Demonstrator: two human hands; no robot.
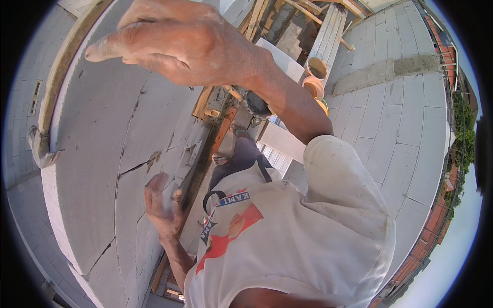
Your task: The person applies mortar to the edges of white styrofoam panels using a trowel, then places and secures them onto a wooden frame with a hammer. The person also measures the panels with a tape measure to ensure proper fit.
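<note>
My right hand is raised close to the camera over a wall of pale lightweight blocks. Its back faces me and its fingers point left; the fingertips and palm are partly hidden, so whether it holds anything is unclear. Lower down, my left hand is beside the same wall, fingers and thumb apart, with nothing visible between them. Cracks and open joints run across the blocks. Along the wall's outer edge lies a wooden strip, with a grey, hook-shaped piece at its end.
Several buckets stand beside long planks. A dark round container is near my feet, close to an orange-brown beam and bamboo pieces. Another block wall rises at the right, with roofs and trees beyond.
</note>
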